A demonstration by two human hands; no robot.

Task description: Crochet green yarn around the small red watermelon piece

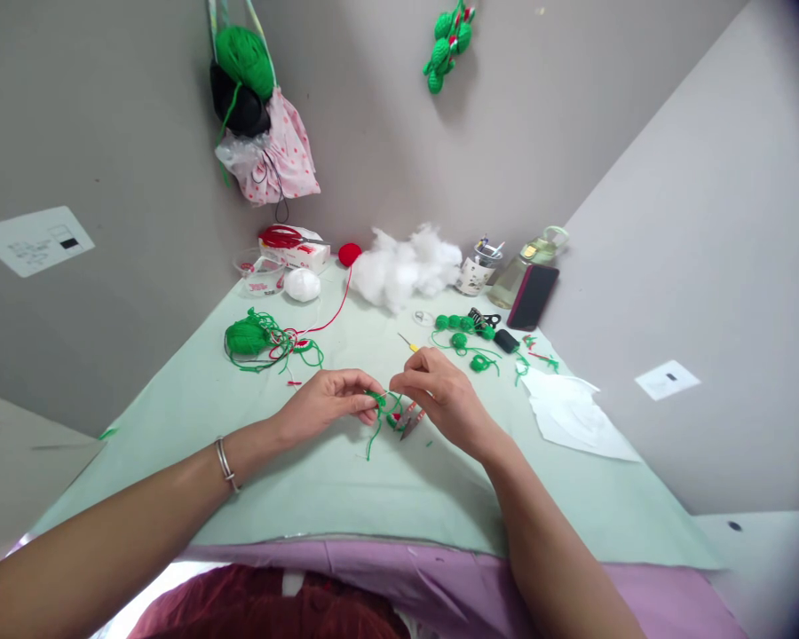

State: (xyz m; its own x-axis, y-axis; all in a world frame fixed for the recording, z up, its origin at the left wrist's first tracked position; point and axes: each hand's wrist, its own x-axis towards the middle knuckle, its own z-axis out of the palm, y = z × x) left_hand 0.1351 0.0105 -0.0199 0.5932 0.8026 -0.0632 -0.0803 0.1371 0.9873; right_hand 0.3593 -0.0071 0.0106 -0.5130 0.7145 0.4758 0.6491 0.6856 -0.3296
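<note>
My left hand [346,398] pinches a small green crochet piece [381,401] between thumb and fingers, and a loose green yarn tail hangs from it. Close beside it, my right hand [436,390] has its fingertips pressed together on something thin and pale at the piece, perhaps a needle or a strand. Past the right knuckles a yellow-handled crochet hook [408,343] shows; whether the hand touches it I cannot tell. Under the right hand lie small scissors [411,421] with patterned handles, partly hidden, against a red, white and green crochet bit [394,420].
Tangled green yarn [248,336], a white ball [302,285] and a red ball [350,255] sit left. White stuffing [406,266] is at the back. Green crocheted balls [459,340], a leaning phone [533,297], a bottle [510,282] and white paper [576,413] stand or lie right.
</note>
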